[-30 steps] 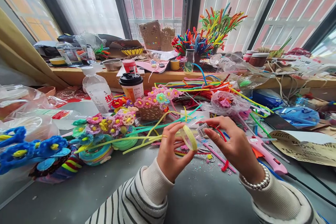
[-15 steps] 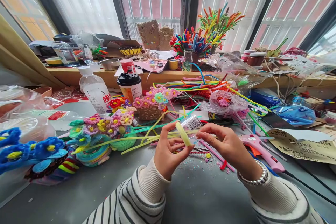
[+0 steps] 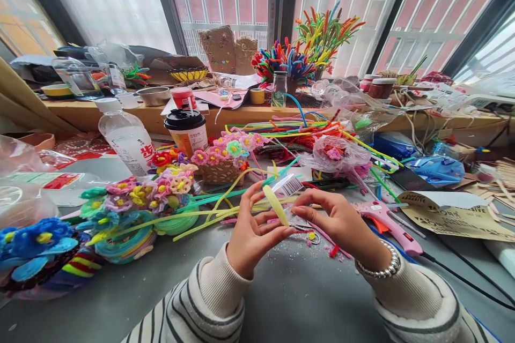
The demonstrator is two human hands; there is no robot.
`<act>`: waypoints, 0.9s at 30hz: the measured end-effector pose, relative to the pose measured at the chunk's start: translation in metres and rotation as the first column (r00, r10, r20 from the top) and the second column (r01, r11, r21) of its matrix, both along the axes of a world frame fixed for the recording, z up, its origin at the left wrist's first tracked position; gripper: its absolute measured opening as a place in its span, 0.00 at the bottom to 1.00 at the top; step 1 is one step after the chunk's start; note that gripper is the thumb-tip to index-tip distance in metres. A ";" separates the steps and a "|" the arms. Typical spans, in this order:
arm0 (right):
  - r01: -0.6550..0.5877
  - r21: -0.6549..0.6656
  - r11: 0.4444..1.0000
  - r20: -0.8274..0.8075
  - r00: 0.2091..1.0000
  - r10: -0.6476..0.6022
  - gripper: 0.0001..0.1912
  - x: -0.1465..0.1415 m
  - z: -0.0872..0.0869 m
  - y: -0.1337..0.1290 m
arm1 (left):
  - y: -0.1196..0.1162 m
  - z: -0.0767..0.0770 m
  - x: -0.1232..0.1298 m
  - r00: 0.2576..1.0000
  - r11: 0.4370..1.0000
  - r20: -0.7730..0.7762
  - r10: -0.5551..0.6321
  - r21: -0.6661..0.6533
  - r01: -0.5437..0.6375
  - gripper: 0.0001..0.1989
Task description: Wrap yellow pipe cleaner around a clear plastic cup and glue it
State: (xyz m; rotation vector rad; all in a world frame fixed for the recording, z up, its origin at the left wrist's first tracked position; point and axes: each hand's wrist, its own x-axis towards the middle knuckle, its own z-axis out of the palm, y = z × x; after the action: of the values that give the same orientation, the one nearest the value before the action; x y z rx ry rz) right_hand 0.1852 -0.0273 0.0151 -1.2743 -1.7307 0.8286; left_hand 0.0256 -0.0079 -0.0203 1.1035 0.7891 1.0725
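In the head view, my left hand (image 3: pixel 247 238) holds a band of pale yellow pipe cleaner (image 3: pixel 275 205), its index finger at the top and its thumb near the bottom. The band appears curved about the end of a clear plastic piece with a barcode label (image 3: pixel 290 186); whether they touch, I cannot tell. My right hand (image 3: pixel 336 222) is just to the right, thumb and index finger pinched by the clear plastic; what lies between those fingertips is too small to make out. Long yellow pipe cleaners (image 3: pixel 221 220) run leftward behind my left hand.
Pipe cleaner flowers (image 3: pixel 148 193) are massed at left, before a bottle (image 3: pixel 127 136) and a lidded cup (image 3: pixel 187 134). A pink glue gun (image 3: pixel 396 230) with a cord lies at right beside sandpaper (image 3: pixel 454 214). Loose pipe cleaners (image 3: pixel 298 139) pile up behind my hands.
The view has shifted slightly to the right. My left thumb has slid a little past the lower end of the yellow band; my right hand keeps its pinch beside it.
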 end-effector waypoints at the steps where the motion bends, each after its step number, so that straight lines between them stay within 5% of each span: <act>1: -0.008 0.001 1.000 0.008 1.000 0.008 0.08 0.001 0.001 0.000 | 0.001 -0.001 -0.001 0.999 0.999 0.020 -0.025 -0.025 0.025 0.43; 6: -0.078 0.026 0.997 0.057 0.995 0.077 0.06 0.006 0.005 -0.001 | 0.005 -0.002 -0.007 0.979 0.966 0.143 -0.142 -0.197 0.169 0.35; 14: -0.195 0.050 0.979 0.179 0.967 0.183 0.03 0.016 0.011 -0.003 | 0.009 0.006 -0.010 0.906 0.801 0.306 -0.291 -0.440 0.406 0.32; 27: -0.318 0.155 0.935 0.267 0.925 0.270 0.03 0.023 0.017 -0.004 | 0.011 -0.001 -0.014 0.822 0.686 0.382 -0.422 -0.458 0.565 0.27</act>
State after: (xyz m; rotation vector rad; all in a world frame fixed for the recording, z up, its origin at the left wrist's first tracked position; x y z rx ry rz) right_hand 0.2080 -0.0314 0.0323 -1.0283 -2.1822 0.6678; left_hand 0.0117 0.0036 -0.0214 0.5999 0.4964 0.4411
